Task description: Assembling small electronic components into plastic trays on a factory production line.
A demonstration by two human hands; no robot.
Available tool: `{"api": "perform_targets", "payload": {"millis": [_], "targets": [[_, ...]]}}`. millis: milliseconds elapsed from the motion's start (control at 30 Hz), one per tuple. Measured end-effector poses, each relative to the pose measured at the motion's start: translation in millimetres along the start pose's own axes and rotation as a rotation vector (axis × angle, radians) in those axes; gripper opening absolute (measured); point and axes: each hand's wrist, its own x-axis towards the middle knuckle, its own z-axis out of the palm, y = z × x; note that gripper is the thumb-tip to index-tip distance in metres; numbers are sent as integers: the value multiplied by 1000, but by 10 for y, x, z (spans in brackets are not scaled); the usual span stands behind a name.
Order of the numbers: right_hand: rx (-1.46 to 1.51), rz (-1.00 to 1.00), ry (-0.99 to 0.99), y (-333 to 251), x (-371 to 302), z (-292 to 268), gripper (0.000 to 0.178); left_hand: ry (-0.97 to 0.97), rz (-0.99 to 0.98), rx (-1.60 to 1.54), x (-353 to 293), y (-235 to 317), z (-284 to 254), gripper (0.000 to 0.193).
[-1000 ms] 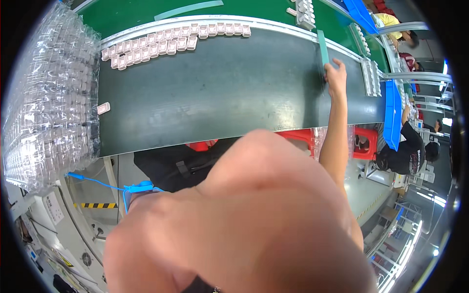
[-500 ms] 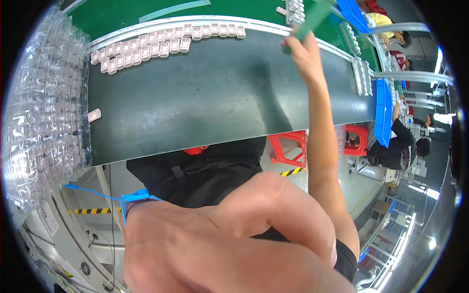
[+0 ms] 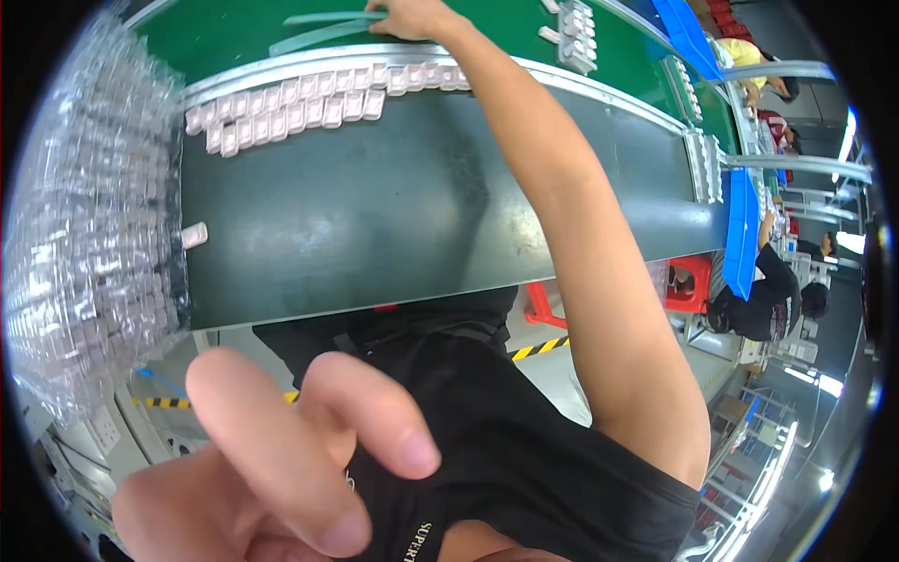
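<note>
My right arm reaches across the dark work surface (image 3: 375,215) to the green conveyor belt (image 3: 215,42) beyond it. My right hand (image 3: 412,19) pinches the right end of a translucent green strip (image 3: 323,18). A second translucent strip (image 3: 314,40) lies just nearer on the belt, at a slight angle to the first. Close to the camera, at the lower left, my left hand (image 3: 272,450) is raised with bent fingers apart and nothing visible in them. Two rows of small pale pink pieces (image 3: 295,114) line the surface's far edge, below my right hand.
Clear plastic trays (image 3: 94,215) are stacked high at the left, with a single pale piece (image 3: 194,235) beside them. White parts (image 3: 576,37) stand on the belt. Blue bins (image 3: 742,234), a red stool (image 3: 688,284) and co-workers are at the right. A metal rail (image 3: 571,81) borders the belt.
My right hand has swung left along the belt, bringing the green strip beside the other strip. My left hand has moved left and its fingers have spread apart.
</note>
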Motion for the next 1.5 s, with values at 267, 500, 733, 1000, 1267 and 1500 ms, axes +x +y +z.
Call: {"api": "perform_targets", "payload": {"millis": [267, 500, 733, 1000, 1267, 1500], "targets": [[-232, 228, -82, -65, -445, -562, 35, -105, 202, 111, 194, -484, 1, 42], [239, 500, 566, 896, -2693, -1460, 52, -140, -157, 904, 55, -1304, -758, 37], [-242, 1203, 231, 1988, -4699, -1706, 47, -180, -195, 1435, -192, -1807, -1170, 38], [-451, 1045, 163, 2479, -5091, -1809, 46, -148, -214, 1582, -184, -1893, -1105, 32], [-763, 1193, 478, 2679, -5249, -1590, 32, -138, -247, 1632, -207, -1892, -1120, 31], [-861, 1297, 473, 2861, -5501, -1657, 27, -132, -263, 1664, -180, -1933, -1089, 31]]}}
